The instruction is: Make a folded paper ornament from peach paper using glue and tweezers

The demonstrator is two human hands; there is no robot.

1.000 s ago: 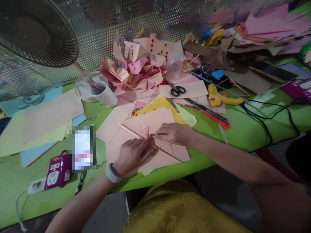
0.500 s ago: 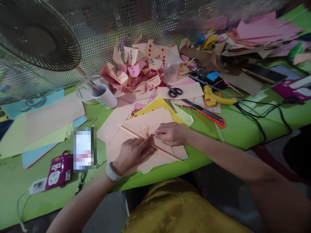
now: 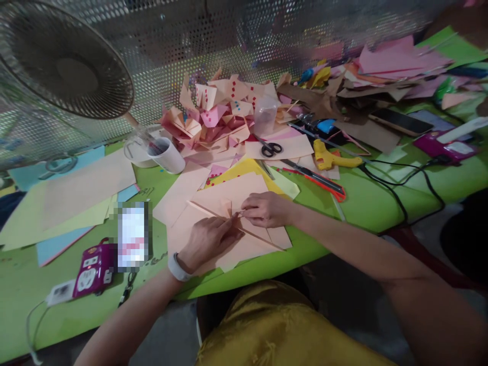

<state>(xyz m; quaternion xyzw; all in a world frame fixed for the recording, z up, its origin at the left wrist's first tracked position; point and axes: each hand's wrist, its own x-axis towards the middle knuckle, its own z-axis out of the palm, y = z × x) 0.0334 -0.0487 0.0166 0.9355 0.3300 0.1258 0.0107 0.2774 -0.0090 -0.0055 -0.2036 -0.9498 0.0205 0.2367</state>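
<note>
Peach paper sheets (image 3: 186, 229) lie at the front edge of the green table, with a thin folded paper strip (image 3: 208, 209) running diagonally across them. My left hand (image 3: 213, 239), with a white band at the wrist, rests on the sheets; its thumb and forefinger pinch the small folded paper piece (image 3: 225, 206) near its lower end. My right hand (image 3: 265, 208) is closed beside it, fingertips together on a small pale bit at the same spot. The tips of both hands nearly touch, and what lies between them is too small to make out.
Scissors (image 3: 271, 148), a cutter (image 3: 316, 178) and a yellow glue gun (image 3: 333, 156) lie beyond my right hand. Folded papers (image 3: 213, 114) are piled behind. A white mug (image 3: 168, 155), phone (image 3: 132, 236), purple power strip (image 3: 93, 269) and fan (image 3: 76, 73) are at left.
The camera view has shifted slightly, moving the background objects in the picture. Both hands keep nearly the same place and pinch on the paper.
</note>
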